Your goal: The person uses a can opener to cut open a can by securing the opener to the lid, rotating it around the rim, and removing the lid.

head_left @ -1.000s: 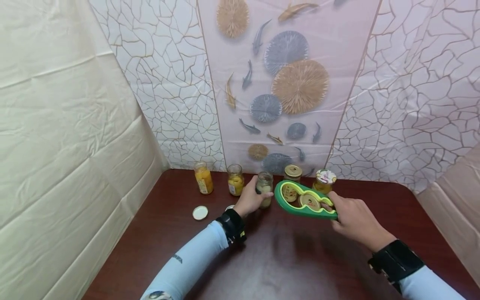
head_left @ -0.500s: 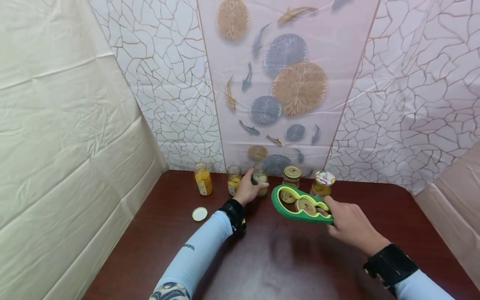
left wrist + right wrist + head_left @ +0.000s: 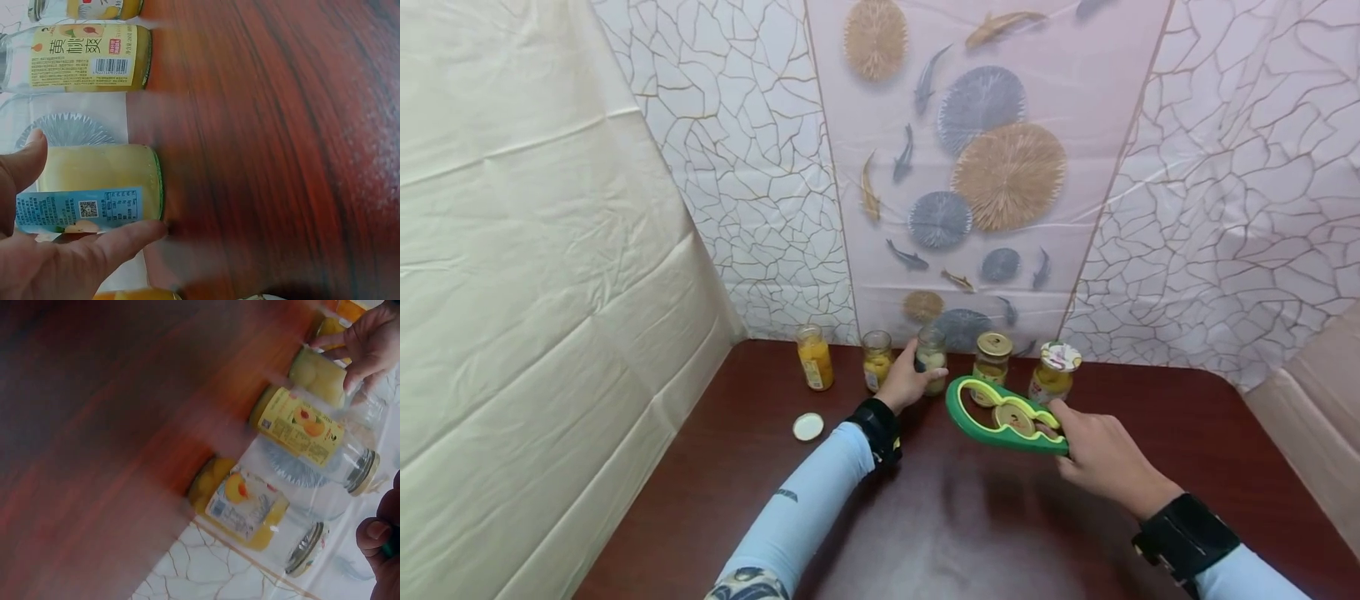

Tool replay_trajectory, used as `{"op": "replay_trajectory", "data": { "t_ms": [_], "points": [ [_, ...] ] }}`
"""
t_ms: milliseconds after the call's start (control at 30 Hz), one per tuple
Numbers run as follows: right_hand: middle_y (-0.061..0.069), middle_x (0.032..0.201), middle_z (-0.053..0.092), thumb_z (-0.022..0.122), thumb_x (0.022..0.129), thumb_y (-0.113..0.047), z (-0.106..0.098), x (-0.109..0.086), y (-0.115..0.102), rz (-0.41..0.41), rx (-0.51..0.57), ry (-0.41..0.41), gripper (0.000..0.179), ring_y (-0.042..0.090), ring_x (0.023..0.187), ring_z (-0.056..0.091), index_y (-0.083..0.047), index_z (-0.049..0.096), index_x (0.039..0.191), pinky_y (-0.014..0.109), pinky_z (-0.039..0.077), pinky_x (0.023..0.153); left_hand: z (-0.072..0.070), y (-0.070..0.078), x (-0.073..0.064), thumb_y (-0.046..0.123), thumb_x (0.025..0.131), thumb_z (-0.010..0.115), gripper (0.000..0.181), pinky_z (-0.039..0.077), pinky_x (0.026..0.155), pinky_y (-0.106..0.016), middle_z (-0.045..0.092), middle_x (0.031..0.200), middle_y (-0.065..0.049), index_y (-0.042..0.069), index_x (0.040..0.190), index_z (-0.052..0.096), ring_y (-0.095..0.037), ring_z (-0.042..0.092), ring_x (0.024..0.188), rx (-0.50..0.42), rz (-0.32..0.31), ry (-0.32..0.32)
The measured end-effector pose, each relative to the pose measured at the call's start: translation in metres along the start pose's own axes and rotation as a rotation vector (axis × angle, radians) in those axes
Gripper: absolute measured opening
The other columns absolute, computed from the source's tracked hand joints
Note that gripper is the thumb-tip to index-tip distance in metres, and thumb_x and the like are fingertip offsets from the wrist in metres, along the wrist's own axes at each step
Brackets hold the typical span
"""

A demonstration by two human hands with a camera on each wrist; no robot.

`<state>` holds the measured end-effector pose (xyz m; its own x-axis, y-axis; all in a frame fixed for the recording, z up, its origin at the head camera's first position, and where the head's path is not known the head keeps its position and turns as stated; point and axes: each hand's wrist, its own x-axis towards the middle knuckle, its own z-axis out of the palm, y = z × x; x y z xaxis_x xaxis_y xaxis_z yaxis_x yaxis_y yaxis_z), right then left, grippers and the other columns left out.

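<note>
My left hand point(image 3: 906, 382) is at an uncapped glass jar point(image 3: 932, 361) of pale fruit, which stands near the table's back edge. In the left wrist view the fingers point(image 3: 125, 242) flank this jar and its blue label point(image 3: 112, 205). My right hand point(image 3: 1101, 446) grips a green jar opener point(image 3: 981, 429) shaped like an avocado, above the table. A gold lid point(image 3: 1013, 419) sits in one of the opener's holes. The right wrist view shows only the edge of my right hand point(image 3: 378, 540), with little of the opener.
Left of my left hand stand two uncapped jars, one with orange fruit point(image 3: 815, 362) and one with yellow fruit point(image 3: 876, 367). A gold-lidded jar point(image 3: 992, 354) and a jar with a patterned lid point(image 3: 1051, 379) are at right. A loose lid point(image 3: 808, 427) lies upturned on the table.
My left hand has moved the pale fruit jar toward the back edge, where it now stands still. My right hand has lowered the opener slightly, with the gold lid still in it.
</note>
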<state>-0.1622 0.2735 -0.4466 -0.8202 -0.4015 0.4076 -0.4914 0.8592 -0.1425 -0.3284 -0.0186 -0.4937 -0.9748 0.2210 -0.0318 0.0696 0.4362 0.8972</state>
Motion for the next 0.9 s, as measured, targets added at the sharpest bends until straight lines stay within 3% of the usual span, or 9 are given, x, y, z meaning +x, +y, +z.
{"op": "replay_trajectory", "data": {
  "t_ms": [167,333,533,633,733,900],
  "points": [
    [-0.009,0.073,0.056,0.08,0.072,-0.005,0.003,0.0,-0.001,0.022,0.014,-0.014,0.043,0.001,0.061,0.044,-0.01,0.057,0.108,0.022,0.038,0.056,0.005,-0.001,0.005,0.036,0.103,0.073,0.085,0.037,0.129,-0.054,0.036,0.175,-0.009,0.027,0.172,0.023,-0.033,0.037,0.161,-0.009,0.023,-0.025],
    [-0.01,0.072,0.054,0.08,0.073,-0.006,0.006,-0.001,-0.002,0.031,0.019,-0.026,0.042,0.001,0.06,0.043,-0.011,0.057,0.108,0.022,0.037,0.056,0.007,-0.003,-0.001,0.035,0.104,0.073,0.094,0.033,0.13,-0.056,0.027,0.178,-0.011,0.026,0.174,0.011,-0.035,0.032,0.163,0.002,0.032,-0.066],
    [-0.009,0.075,0.06,0.08,0.073,-0.005,0.003,-0.002,0.0,0.046,0.026,-0.014,0.046,0.0,0.062,0.045,-0.01,0.057,0.112,0.022,0.038,0.057,0.004,0.0,-0.011,0.036,0.099,0.079,0.107,0.038,0.127,-0.057,0.028,0.176,-0.021,0.014,0.173,0.005,-0.04,0.035,0.161,-0.027,-0.034,-0.051],
    [-0.008,0.077,0.062,0.08,0.072,-0.004,0.002,-0.002,0.0,0.044,0.02,-0.011,0.048,0.0,0.062,0.047,-0.009,0.058,0.114,0.022,0.039,0.057,-0.001,0.005,-0.024,0.039,0.095,0.083,0.112,0.039,0.126,-0.056,0.028,0.175,-0.024,0.006,0.172,0.009,-0.041,0.035,0.16,-0.016,-0.098,0.0],
    [-0.008,0.076,0.063,0.08,0.071,-0.004,0.0,-0.002,0.0,0.038,0.016,-0.01,0.049,0.0,0.062,0.047,-0.009,0.058,0.115,0.023,0.039,0.056,-0.007,0.012,-0.047,0.044,0.092,0.085,0.112,0.041,0.125,-0.055,0.033,0.172,-0.026,0.001,0.17,0.017,-0.04,0.04,0.158,0.042,-0.132,0.028],
    [-0.01,0.073,0.059,0.081,0.071,-0.005,-0.005,-0.002,-0.001,0.044,-0.003,-0.02,0.047,0.0,0.061,0.046,-0.01,0.058,0.112,0.023,0.038,0.056,-0.015,0.019,-0.091,0.048,0.092,0.084,0.093,0.049,0.117,-0.055,0.057,0.156,-0.023,-0.001,0.159,0.043,-0.039,0.055,0.146,0.149,-0.043,-0.035]
  ]
}}
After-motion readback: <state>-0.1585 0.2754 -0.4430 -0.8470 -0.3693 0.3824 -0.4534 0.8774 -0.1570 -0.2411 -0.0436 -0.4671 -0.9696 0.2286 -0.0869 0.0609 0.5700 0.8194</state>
